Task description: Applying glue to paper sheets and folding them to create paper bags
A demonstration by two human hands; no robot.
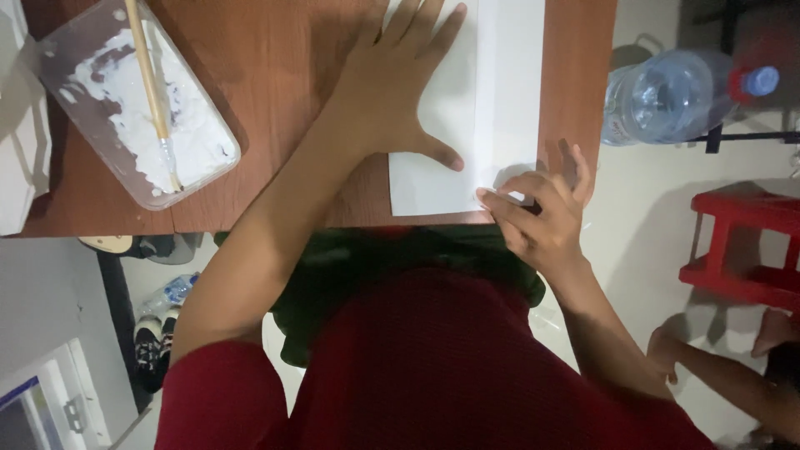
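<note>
So the left hand (400,92) is spread flat, fingers fanned out, palm pressing down on the white paper sheet (512,75) at the top middle of the frame. Looks like it's there to pin the sheet so it doesn't slide around on the wooden worktop (275,75). The right hand (542,212) is down at the sheet's lower right corner, fingers curled with thumb and forefinger pinching the paper's edge right where a folded strip runs up the sheet. My guess is that pinch is keeping the fold lined up, and the flat hand makes that possible.

Upper left of the frame there's a clear plastic tub (133,100) with white paste smeared inside, and a wooden-handled brush (154,92) resting in it at a slant, bristles down in the paste. It's parked well apart from the paper, probably so nothing gets smudged.

On the floor at the upper right sits a big clear water bottle (675,92) with a blue cap, and below it a red stool (742,242). Lower right corner, another person's hand (667,354) pokes in near the floor, not touching anything on the worktop.
</note>
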